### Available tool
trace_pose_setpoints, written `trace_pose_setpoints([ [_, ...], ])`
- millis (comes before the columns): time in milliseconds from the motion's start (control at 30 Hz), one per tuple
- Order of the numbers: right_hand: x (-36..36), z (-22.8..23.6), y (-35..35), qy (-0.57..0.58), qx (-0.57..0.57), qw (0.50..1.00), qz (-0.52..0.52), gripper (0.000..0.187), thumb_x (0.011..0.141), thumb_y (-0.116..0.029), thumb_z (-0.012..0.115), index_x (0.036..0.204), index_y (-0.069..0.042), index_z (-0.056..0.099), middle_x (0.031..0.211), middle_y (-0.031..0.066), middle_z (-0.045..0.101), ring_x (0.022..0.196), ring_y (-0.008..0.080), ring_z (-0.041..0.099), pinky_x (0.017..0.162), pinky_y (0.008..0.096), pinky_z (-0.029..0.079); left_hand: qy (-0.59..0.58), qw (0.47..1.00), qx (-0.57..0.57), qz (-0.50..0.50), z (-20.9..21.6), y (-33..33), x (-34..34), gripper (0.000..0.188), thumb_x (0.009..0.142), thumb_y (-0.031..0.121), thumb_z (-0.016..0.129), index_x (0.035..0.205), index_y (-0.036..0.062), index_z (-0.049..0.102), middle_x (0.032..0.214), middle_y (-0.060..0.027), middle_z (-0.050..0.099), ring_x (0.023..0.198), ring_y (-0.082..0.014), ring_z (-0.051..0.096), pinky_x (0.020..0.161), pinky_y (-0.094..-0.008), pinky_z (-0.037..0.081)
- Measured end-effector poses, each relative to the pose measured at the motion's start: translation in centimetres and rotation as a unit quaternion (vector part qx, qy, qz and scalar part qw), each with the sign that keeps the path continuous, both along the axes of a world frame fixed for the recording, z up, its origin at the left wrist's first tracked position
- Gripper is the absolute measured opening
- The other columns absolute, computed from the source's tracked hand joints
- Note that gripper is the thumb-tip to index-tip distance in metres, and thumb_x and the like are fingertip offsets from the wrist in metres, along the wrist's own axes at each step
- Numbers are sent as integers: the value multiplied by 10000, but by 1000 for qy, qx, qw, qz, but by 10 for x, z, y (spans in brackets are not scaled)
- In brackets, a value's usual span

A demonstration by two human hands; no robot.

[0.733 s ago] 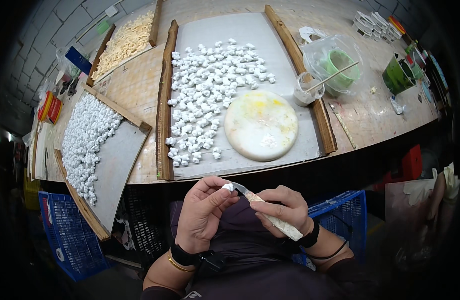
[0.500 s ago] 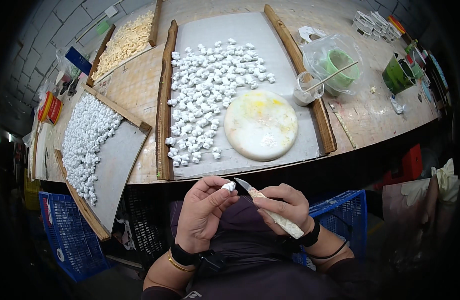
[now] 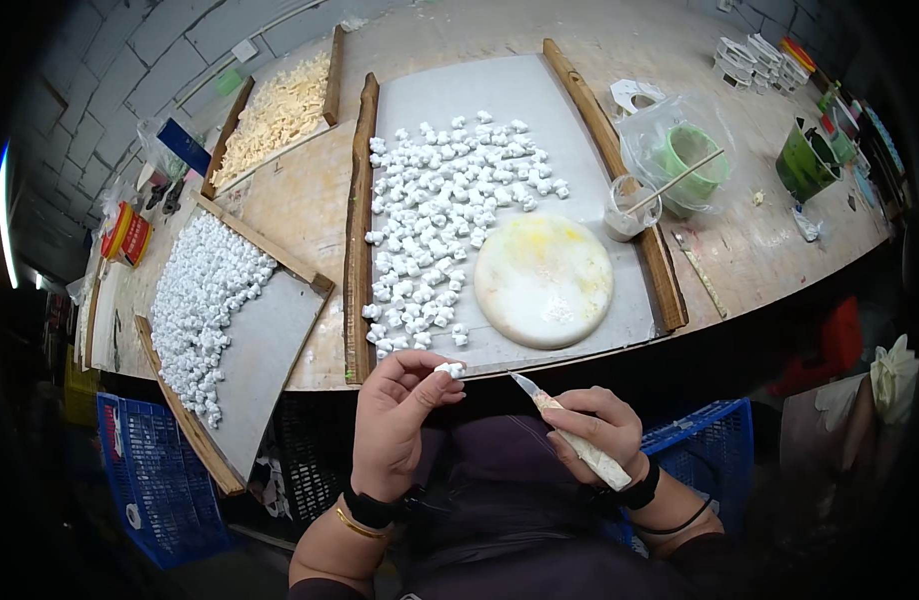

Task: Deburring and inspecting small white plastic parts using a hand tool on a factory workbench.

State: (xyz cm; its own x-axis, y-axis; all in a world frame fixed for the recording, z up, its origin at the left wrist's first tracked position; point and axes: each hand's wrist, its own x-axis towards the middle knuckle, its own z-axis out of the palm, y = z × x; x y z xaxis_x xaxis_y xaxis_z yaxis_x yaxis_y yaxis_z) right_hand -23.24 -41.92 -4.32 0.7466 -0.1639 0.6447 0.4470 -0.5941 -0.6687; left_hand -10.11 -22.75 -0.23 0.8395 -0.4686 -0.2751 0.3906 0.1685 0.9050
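Observation:
Between the thumb and fingers of my left hand (image 3: 398, 415) is a small white knobbly figure (image 3: 451, 370), held up just off the table's front edge. My right hand (image 3: 602, 432) is closed around the pale, wrapped handle of a knife (image 3: 588, 449). Its short blade points up and left toward the figure, with a gap between them. Beyond my hands, many similar white figures (image 3: 420, 230) lie spread over a grey wood-railed board (image 3: 460, 85). A round whitish disc (image 3: 545, 285) with yellow stains rests on the same board.
At left, a tilted board (image 3: 255, 355) bears a dense heap of white pieces; cream-coloured pieces (image 3: 280, 115) fill a tray behind. A clear cup with a stick (image 3: 630, 215) and a green tub (image 3: 692, 160) stand right. Blue crates (image 3: 160, 480) sit below the table.
The knife has drawn away to the right from the white figure, widening the gap. My left hand still pinches the figure, which looks turned. The whole view has shifted slightly.

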Motion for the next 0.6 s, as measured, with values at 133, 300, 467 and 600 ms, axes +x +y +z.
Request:
trace_pose_setpoints([
  [133, 0, -1, 1, -4, 5, 1000, -5, 329, 664, 19, 721, 985, -46, 700, 950, 88, 641, 627, 163, 589, 551, 256, 491, -240, 954, 177, -42, 11, 6, 42, 137, 882, 68, 650, 978, -16, 601, 874, -62, 646, 757, -116, 626, 690, -249, 520],
  [300, -2, -3, 2, 2, 4, 1000, -9, 327, 666, 4, 732, 986, -53, 701, 949, 85, 638, 628, 164, 596, 547, 257, 496, -406, 833, 362, -101, 18, -22, 82, 143, 818, 98, 690, 906, 0, 634, 832, -96, 646, 695, -171, 631, 633, -289, 509],
  [467, -8, -2, -7, 0, 5, 1000, -25, 317, 673, -3, 728, 984, -51, 700, 934, 89, 635, 634, 175, 602, 551, 258, 500, -450, 793, 398, -104, -2, -54, 104, 168, 799, 117, 708, 900, 2, 640, 823, -105, 651, 684, -182, 626, 615, -304, 498],
  [600, -10, -2, -12, 6, 3, 1000, -29, 301, 683, -12, 725, 981, -49, 700, 930, 97, 633, 649, 187, 610, 564, 267, 506, -433, 799, 408, -85, -7, -69, 114, 226, 795, 158, 715, 955, 9, 655, 888, -134, 660, 683, -228, 627, 636, -345, 501],
])
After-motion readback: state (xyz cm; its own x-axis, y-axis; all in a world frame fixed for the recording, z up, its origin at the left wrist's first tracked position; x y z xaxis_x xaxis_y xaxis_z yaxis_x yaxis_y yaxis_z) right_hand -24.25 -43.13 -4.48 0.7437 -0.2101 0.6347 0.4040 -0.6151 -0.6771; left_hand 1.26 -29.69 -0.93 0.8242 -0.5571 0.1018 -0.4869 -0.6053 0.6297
